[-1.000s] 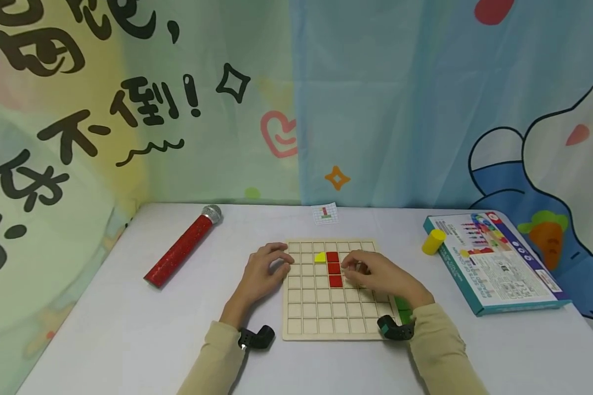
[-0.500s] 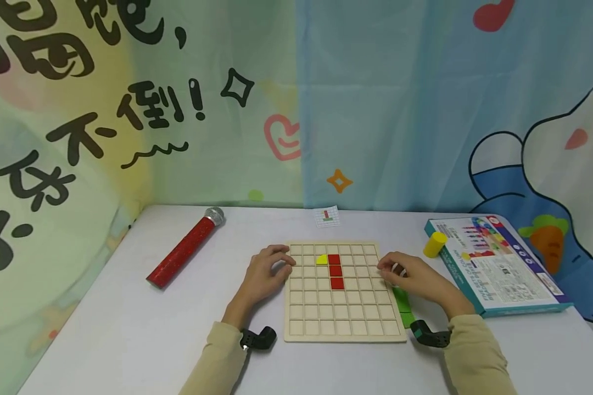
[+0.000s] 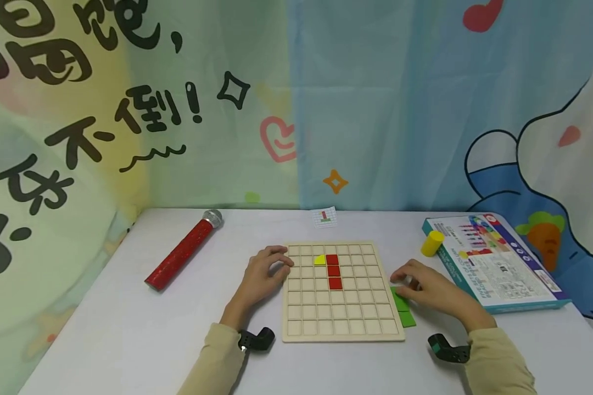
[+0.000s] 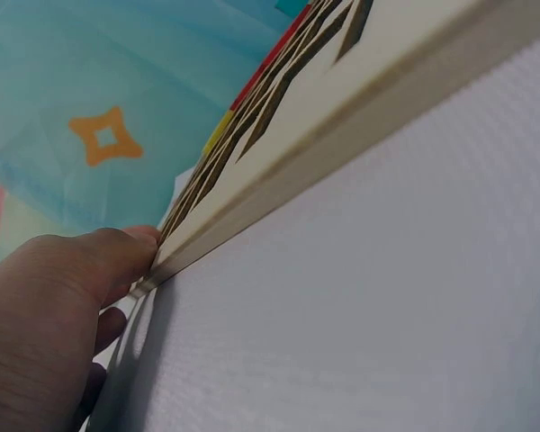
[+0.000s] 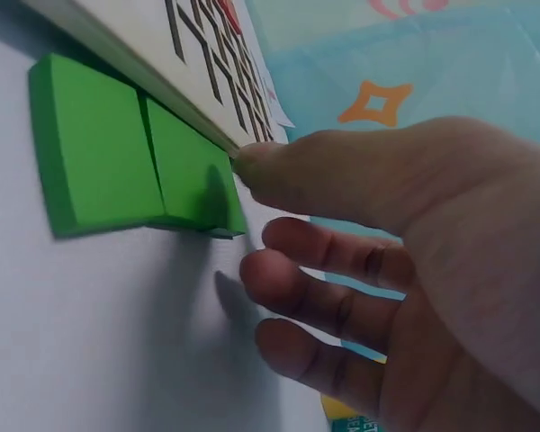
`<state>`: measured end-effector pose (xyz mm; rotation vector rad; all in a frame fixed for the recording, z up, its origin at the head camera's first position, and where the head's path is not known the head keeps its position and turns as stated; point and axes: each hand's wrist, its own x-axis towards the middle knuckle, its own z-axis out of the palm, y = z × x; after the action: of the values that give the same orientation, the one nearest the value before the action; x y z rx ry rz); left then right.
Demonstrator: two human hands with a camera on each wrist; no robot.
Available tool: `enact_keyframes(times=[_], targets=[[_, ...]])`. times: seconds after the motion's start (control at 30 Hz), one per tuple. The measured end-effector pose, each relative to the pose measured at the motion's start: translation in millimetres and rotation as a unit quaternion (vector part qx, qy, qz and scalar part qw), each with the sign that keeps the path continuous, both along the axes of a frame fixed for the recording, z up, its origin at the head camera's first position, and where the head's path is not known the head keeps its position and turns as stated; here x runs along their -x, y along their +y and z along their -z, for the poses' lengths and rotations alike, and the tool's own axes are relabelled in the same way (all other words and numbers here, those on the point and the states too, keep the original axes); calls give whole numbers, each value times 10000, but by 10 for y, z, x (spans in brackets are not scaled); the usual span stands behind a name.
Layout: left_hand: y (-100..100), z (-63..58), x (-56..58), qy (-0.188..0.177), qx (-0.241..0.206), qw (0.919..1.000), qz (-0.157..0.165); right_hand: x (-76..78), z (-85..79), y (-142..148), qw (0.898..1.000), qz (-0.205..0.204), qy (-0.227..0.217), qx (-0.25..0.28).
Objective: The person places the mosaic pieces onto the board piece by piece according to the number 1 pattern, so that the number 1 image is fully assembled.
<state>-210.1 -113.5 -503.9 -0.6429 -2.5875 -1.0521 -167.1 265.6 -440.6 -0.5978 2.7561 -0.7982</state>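
Tiles (image 5: 103, 148) in plain bright green, square, smooth and fairly thick, lie flat on the white table (image 3: 104, 329) along the right edge of a pale wooden grid board (image 3: 343, 312). At least two show, side by side; the far end of the row is partly covered by the right hand (image 3: 430, 288). That hand hangs over them with its fingers loosely bent and spread a little from the thumb, nothing visible in its grasp; whether the thumb tip touches the nearest tile or only overlaps it, I cannot tell. The left hand (image 3: 263, 271) touches the board's left edge near the far corner, fingers relaxed and slightly curved, thumb a little apart from them.

On the board, three red tiles (image 3: 333, 270) stand in a column, with a yellow piece (image 3: 319, 260) left of the farthest one. A small printed card (image 3: 324, 216) lies beyond the board. To the right, a yellow cylinder (image 3: 432, 243) stands just beside a flat printed box (image 3: 499, 263); a red microphone (image 3: 184, 250) lies well apart on the left.
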Motion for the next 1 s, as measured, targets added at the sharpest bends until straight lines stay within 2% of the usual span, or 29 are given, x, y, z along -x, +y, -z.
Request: enact_keyframes(times=[0.13, 0.37, 0.63, 0.77, 1.0], targets=[[39, -7, -5, -84, 59, 9999, 34, -45, -10, 36, 9998, -137, -104, 105], [29, -81, -35, -178, 4, 9998, 0, -21, 3, 10, 9997, -180, -101, 95], [7, -54, -12, -217, 69, 9997, -42, 15, -24, 11, 9996, -94, -241, 106], [6, -58, -12, -155, 61, 9998, -59, 33, -27, 15, 9997, -70, -195, 87], [6, -82, -15, -284, 70, 9995, -72, 32, -7, -2, 9999, 69, 40, 96]])
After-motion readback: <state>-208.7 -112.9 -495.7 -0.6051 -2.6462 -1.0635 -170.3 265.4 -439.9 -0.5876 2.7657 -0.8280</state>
